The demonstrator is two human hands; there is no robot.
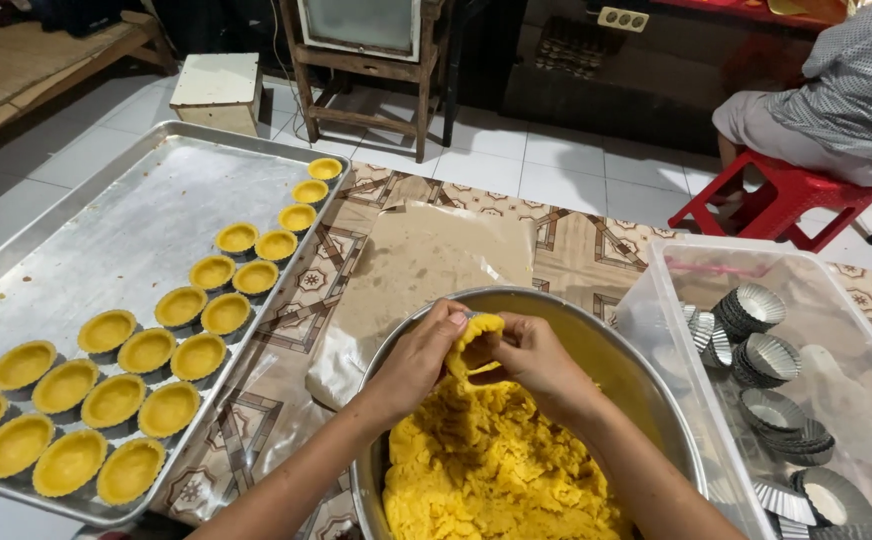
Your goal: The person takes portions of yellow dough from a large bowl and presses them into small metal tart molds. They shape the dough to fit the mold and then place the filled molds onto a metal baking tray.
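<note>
Head view cuts off a good deal — the big metal bowl (646,385) loses its lower half at the bottom edge, and the clear plastic tub (676,270) at three o'clock runs off the right and bottom edges. Both forearms enter from six o'clock. The left hand (418,362) and right hand (534,362) meet over the bowl, fingers curled and pinching a lump of yellow dough (476,345) between them; a sliver of fluted metal shows at the top of the lump, but whether a tart tin sits inside the grip is hard to make out.

The bowl holds a crumbly heap of yellow dough (496,470) directly under the hands. The tub holds stacks of empty fluted tart tins (751,310), some nested, some lying loose. At nine o'clock a long metal baking tray (106,210) carries rows of dough-lined tart shells (146,350) along its near and right sides — its left corner is cut off. A crumpled sheet of brown paper (426,260) lies at twelve o'clock from the bowl. At two o'clock another person sits on a red stool (776,205), only partly in view.
</note>
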